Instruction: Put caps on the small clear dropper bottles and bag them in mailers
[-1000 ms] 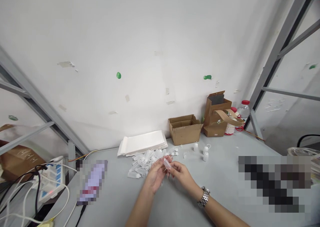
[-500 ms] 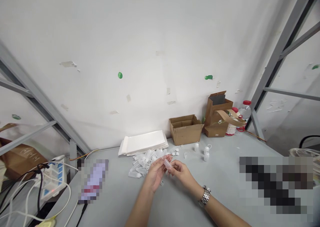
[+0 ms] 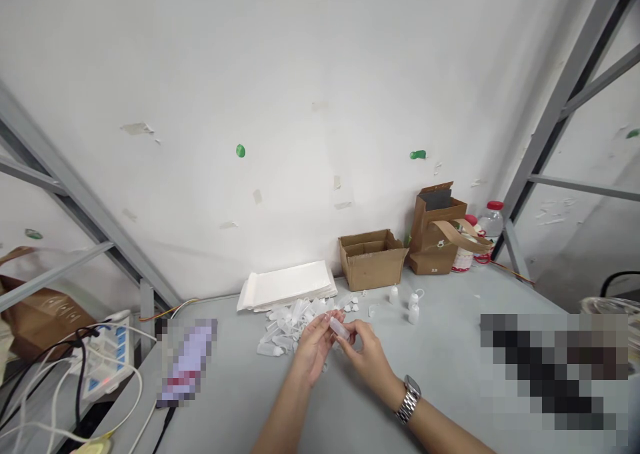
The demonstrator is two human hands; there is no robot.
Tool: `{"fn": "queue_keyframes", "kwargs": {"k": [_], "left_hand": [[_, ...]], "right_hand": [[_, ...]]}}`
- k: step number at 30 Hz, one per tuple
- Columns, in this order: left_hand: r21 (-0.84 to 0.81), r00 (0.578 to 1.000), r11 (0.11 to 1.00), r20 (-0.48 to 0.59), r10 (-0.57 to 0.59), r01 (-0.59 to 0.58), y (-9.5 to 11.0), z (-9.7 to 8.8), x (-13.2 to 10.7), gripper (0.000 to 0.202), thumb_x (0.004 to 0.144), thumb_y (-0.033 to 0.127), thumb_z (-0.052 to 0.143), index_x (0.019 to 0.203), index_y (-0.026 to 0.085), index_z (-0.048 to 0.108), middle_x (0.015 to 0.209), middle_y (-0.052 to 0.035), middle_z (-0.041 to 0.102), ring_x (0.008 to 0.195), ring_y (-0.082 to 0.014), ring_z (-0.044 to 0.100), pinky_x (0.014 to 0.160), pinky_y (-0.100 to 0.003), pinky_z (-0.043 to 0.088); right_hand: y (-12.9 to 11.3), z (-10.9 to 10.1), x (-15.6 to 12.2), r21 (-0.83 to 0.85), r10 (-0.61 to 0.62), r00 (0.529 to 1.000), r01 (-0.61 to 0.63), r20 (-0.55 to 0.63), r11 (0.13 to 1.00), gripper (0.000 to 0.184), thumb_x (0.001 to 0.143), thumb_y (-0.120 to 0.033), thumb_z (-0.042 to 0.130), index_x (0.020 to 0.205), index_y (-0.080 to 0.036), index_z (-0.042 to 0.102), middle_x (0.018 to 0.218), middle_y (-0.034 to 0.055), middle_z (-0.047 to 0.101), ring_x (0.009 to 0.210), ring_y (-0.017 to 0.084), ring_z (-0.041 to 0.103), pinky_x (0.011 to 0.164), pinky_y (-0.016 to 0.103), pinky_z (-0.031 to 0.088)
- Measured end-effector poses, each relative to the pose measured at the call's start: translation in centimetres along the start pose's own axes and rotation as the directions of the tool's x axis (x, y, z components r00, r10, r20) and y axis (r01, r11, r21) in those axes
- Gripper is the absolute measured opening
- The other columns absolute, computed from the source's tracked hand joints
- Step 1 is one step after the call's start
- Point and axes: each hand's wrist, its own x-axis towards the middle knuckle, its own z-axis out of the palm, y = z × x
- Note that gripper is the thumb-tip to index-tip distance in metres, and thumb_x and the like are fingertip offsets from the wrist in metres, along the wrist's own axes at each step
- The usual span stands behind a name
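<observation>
Between my hands is a small translucent plastic bottle [image 3: 339, 328], tilted, its upper end towards my left fingers. My left hand [image 3: 315, 349] grips it by the far end with thumb and fingers. The fingers of my right hand [image 3: 366, 354] close on its near end, and a wristwatch sits on that wrist. Just behind my left hand lies a pile of similar bottles and caps [image 3: 285, 324]. Beyond my right hand stand three small capped bottles [image 3: 413, 315], with a few loose white caps [image 3: 354, 304] to their left. A small clear piece lies partly hidden below my hands.
White padded envelopes [image 3: 287, 285] lie against the wall beside an open cardboard box [image 3: 374, 267]. A brown paper bag [image 3: 435, 241] and red-capped bottles [image 3: 491, 224] stand at the back right. At left are a blurred-out phone [image 3: 189, 361] and a power strip [image 3: 107, 361] with cables.
My right hand has turned, its wrist rolling so the watch face shows. The bottle has shifted slightly to the right, while my left hand stays almost in place.
</observation>
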Motion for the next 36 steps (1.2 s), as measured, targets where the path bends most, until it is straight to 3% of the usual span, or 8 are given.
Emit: {"fn": "queue_keyframes", "kwargs": {"k": [6,13,18,22,31,34,36], "left_hand": [[-0.057,1.0,0.998,-0.002,-0.017,0.017,-0.6,-0.1,0.1,0.018,0.07,0.022,0.068,0.087,0.015,0.067,0.095,-0.0073,0.069,0.091,-0.0175,0.062,0.082,-0.027,0.043],[-0.114,0.998,0.992,-0.03,-0.05,0.046,-0.3,0.0,0.1,0.014,0.073,0.018,0.064,0.087,0.016,0.067,0.101,-0.0071,0.068,0.101,-0.0195,0.059,0.085,-0.029,0.044],[-0.035,0.998,0.999,-0.057,-0.002,0.0,-0.5,0.4,-0.1,0.017,0.073,0.025,0.065,0.085,0.013,0.068,0.096,-0.0103,0.07,0.097,-0.0217,0.062,0.09,-0.031,0.043],[-0.048,1.0,0.999,-0.031,0.002,-0.003,-0.7,0.5,-0.2,0.02,0.073,0.023,0.064,0.09,0.014,0.068,0.103,-0.0101,0.068,0.103,-0.022,0.059,0.095,-0.032,0.04],[-0.131,0.996,0.989,0.072,-0.058,0.067,-0.8,0.1,-0.2,0.022,0.075,0.016,0.058,0.095,0.016,0.066,0.115,-0.0092,0.063,0.111,-0.022,0.053,0.101,-0.036,0.034],[-0.129,0.996,0.989,0.06,-0.066,0.073,-0.6,0.1,-0.2,0.022,0.075,0.016,0.057,0.095,0.016,0.066,0.117,-0.0085,0.061,0.113,-0.0223,0.052,0.1,-0.037,0.035],[-0.126,0.996,0.989,0.045,-0.072,0.078,-0.6,0.0,-0.1,0.021,0.076,0.015,0.057,0.094,0.016,0.066,0.118,-0.0086,0.06,0.115,-0.0224,0.05,0.099,-0.037,0.036]], "right_hand": [[0.0,0.1,0.0,-0.11,-0.106,0.993,0.1,-0.046,0.989,0.011,0.084,-0.026,0.05,0.075,-0.019,0.052,0.068,0.0011,0.053,0.069,0.017,0.049,0.069,0.03,0.039],[-0.2,0.1,0.1,-0.185,-0.168,0.984,0.155,-0.058,0.971,0.01,0.085,-0.024,0.048,0.077,-0.019,0.051,0.067,0.0004,0.053,0.067,0.016,0.049,0.067,0.029,0.038],[-0.4,0.1,0.0,-0.407,-0.394,0.918,0.343,-0.045,0.846,0.013,0.086,-0.014,0.04,0.08,-0.018,0.05,0.068,0.0003,0.053,0.066,0.015,0.048,0.079,0.035,0.034],[-0.5,0.2,-0.1,-0.52,-0.481,0.874,0.38,-0.069,0.765,0.016,0.085,-0.011,0.038,0.077,-0.017,0.05,0.068,0.0015,0.055,0.066,0.015,0.048,0.08,0.036,0.031],[-0.9,0.1,-0.2,-0.466,-0.461,0.878,0.356,-0.13,0.81,0.016,0.087,-0.015,0.04,0.078,-0.016,0.053,0.063,-0.0003,0.053,0.063,0.014,0.049,0.079,0.035,0.032],[-0.6,0.2,-0.3,-0.304,-0.304,0.946,0.258,-0.113,0.917,0.015,0.087,-0.022,0.044,0.08,-0.018,0.057,0.064,-0.0002,0.056,0.062,0.014,0.05,0.078,0.035,0.034],[-0.3,0.4,-0.3,-0.148,-0.115,0.989,0.1,-0.096,0.984,0.016,0.084,-0.031,0.049,0.079,-0.019,0.059,0.066,0.0012,0.059,0.066,0.016,0.051,0.073,0.034,0.037]]}}
